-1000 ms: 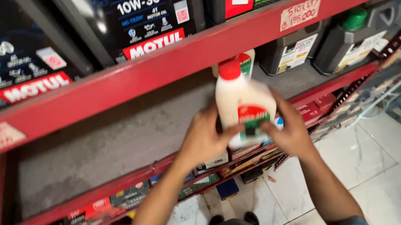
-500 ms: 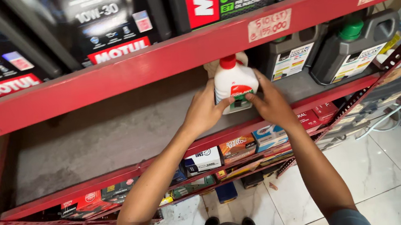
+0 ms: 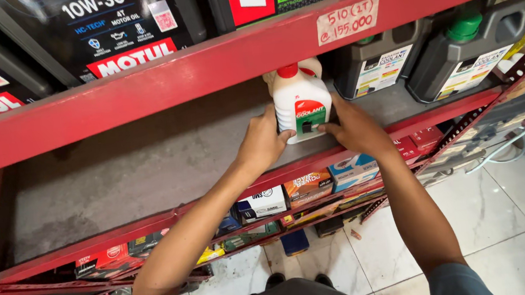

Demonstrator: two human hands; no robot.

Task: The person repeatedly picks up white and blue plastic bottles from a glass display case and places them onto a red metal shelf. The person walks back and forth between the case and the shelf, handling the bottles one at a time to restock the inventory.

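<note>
A white plastic bottle (image 3: 300, 101) with a red cap and a red and green label stands on the grey board of the red metal shelf (image 3: 148, 172). My left hand (image 3: 264, 143) grips its left side and my right hand (image 3: 353, 129) its right side and base. Behind the bottle another white bottle (image 3: 311, 67) shows only partly. Both of my forearms reach up from the bottom of the view.
Two dark grey jugs (image 3: 467, 51) with green caps stand to the right on the same shelf. Black oil boxes (image 3: 113, 26) fill the shelf above. Small cartons (image 3: 309, 185) line the lower shelf. White floor tiles (image 3: 510, 219) lie below right.
Both hands have carried the white bottle from in front of the rack up and back onto the grey shelf board, where it now stands beside the dark jugs.
</note>
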